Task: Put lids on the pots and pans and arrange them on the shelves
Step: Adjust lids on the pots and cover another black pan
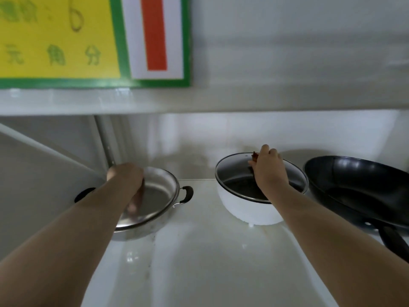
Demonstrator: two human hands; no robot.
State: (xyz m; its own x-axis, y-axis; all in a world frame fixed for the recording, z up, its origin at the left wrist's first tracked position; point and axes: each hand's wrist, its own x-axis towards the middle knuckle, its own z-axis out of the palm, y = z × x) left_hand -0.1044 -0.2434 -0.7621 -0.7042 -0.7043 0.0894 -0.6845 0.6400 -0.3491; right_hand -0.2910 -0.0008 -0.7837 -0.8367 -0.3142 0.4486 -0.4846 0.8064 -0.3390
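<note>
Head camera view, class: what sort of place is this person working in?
Probably a shop display or practice store: white shelves hold a steel pot, a white pot and a black frying pan, beneath a yellow price sign.

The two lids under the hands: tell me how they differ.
The steel lid is opaque shiny metal; the glass lid is see-through with a metal rim. The steel lid covers the steel pot, which has black side handles; the glass lid covers the white pot. The left hand holds the steel lid, the right hand the glass lid's knob. Both are round and sit tilted.
</note>
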